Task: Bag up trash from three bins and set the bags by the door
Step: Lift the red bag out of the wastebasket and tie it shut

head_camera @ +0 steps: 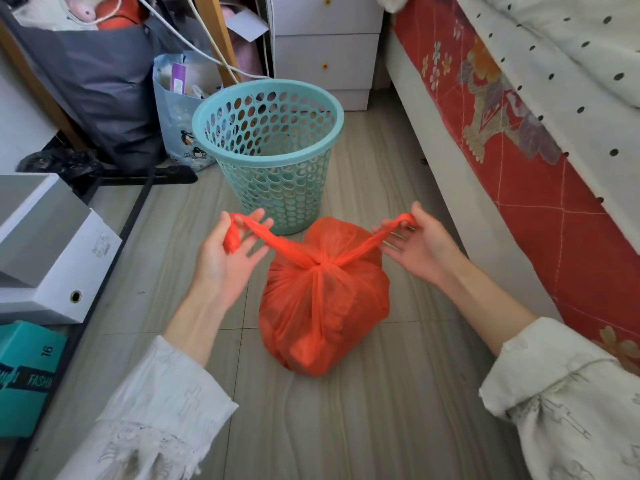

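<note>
Grey wood-grain floor (363,427) fills the lower part of the view, bounded on the right by a bed with a red flowered sheet (540,188) and on the left by white boxes (52,251) and a teal box (27,375). A perforated teal bin (268,147) is seen upright on the floor, with no liner visible inside. Just in front of the bin, touching or nearly touching its base, a full red plastic bag (322,306) is set on the floor between the two forearms. The bag's two handles are crossed into a knot (320,263) at its top and are drawn outward to either side. The left handle end is pinched and wrapped in the fingers of the left hand (232,247), up and to the left of the knot. The right handle end is gripped between thumb and fingertips of the right hand (420,242), up and to the right. Both hands are held above the bag, well apart from each other.
</note>
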Available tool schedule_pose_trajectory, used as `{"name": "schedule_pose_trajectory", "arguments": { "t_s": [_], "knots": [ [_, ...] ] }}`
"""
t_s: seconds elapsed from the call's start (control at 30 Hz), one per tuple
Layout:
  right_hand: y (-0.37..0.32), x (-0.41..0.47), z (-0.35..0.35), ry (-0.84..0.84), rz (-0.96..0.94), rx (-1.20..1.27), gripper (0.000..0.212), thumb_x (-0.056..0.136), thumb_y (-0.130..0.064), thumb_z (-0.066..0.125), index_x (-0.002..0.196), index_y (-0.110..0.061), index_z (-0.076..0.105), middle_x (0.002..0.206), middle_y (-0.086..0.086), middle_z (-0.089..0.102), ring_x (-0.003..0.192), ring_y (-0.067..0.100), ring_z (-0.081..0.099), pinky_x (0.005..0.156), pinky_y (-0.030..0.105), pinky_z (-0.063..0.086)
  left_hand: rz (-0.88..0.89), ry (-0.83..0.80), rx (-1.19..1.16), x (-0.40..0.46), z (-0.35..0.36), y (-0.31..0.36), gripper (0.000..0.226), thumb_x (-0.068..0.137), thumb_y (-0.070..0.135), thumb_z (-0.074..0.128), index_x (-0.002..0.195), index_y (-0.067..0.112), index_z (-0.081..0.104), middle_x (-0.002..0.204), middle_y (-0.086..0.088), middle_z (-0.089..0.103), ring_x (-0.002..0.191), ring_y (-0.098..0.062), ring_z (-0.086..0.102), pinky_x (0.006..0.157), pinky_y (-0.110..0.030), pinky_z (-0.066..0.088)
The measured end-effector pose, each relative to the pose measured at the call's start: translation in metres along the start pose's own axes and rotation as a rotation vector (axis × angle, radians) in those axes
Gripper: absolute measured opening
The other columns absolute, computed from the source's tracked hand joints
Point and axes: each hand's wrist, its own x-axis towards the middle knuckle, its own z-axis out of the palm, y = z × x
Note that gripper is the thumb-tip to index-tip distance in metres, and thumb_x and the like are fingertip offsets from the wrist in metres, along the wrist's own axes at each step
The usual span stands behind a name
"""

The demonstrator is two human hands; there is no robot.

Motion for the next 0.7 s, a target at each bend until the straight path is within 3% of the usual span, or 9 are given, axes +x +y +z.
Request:
{"name": "schedule_pose_trajectory", "arguments": {
  "t_s": [0.13,0.23,0.3,0.4,0.5,0.6,0.7],
  "knots": [
    [0.004,0.002,0.025,-0.024,0.001,0.021,0.042,0.093,-0.042,0.045,0.059,-0.016,0.045,0.054,0.001,0.059,0.068,0.018,0.057,0.076,0.031,0.046,-0.016,-0.056,0.054,0.001,0.012,-0.002,0.032,0.097,0.030,0.031,0.071,0.021,0.048,0.097,0.002,0.066,0.104,-0.017,0.061,0.086,-0.040,0.045],
    [0.010,0.005,0.026,-0.059,-0.038,0.006,0.032,0.092,-0.040,0.048,0.071,-0.016,0.054,0.076,0.002,0.064,0.081,0.016,0.058,0.083,0.029,0.046,-0.049,-0.026,0.007,0.004,0.011,-0.010,0.023,0.093,0.021,0.033,0.077,0.020,0.050,0.104,-0.003,0.061,0.108,-0.021,0.058,0.093,-0.042,0.043],
    [0.022,0.009,0.021,-0.051,-0.047,-0.055,0.025,0.092,-0.038,0.049,0.087,-0.015,0.059,0.087,0.001,0.062,0.087,0.013,0.058,0.086,0.027,0.046,-0.082,-0.010,-0.090,0.006,0.007,-0.016,0.016,0.079,0.012,0.036,0.083,0.016,0.052,0.108,-0.007,0.059,0.116,-0.026,0.055,0.101,-0.046,0.039],
    [0.046,0.020,0.012,-0.012,-0.151,-0.132,0.010,0.089,-0.018,0.057,0.094,-0.010,0.058,0.088,0.003,0.065,0.084,0.012,0.062,0.080,0.026,0.051,-0.093,-0.009,-0.181,0.008,0.002,-0.023,0.033,0.063,0.010,0.038,0.092,0.013,0.053,0.113,-0.010,0.057,0.119,-0.029,0.051,0.105,-0.047,0.036],
    [0.062,0.026,0.003,0.069,-0.232,-0.450,0.024,0.083,-0.007,0.065,0.105,-0.010,0.058,0.098,0.003,0.064,0.094,0.015,0.061,0.084,0.023,0.049,-0.089,0.018,-0.107,0.013,0.004,-0.034,0.028,0.077,-0.002,0.028,0.083,0.017,0.048,0.101,-0.003,0.059,0.102,-0.020,0.055,0.094,-0.037,0.042],
    [0.077,0.032,-0.003,0.209,-0.189,-0.820,0.008,0.083,-0.012,0.064,0.089,-0.015,0.059,0.083,-0.003,0.060,0.086,0.014,0.055,0.074,0.023,0.043,-0.115,0.044,-0.052,0.019,0.005,-0.058,0.023,0.086,-0.002,0.038,0.086,0.020,0.043,0.086,-0.001,0.064,0.087,-0.015,0.057,0.079,-0.028,0.045],
    [0.091,0.037,-0.005,0.298,-0.183,-1.015,0.031,0.085,-0.022,0.059,0.109,-0.005,0.065,0.105,0.009,0.067,0.101,0.022,0.061,0.091,0.032,0.046,-0.135,0.011,0.127,0.018,0.007,-0.081,0.019,0.089,0.005,0.050,0.094,0.023,0.046,0.087,0.000,0.064,0.079,-0.009,0.062,0.073,-0.023,0.050]
  ]
}}
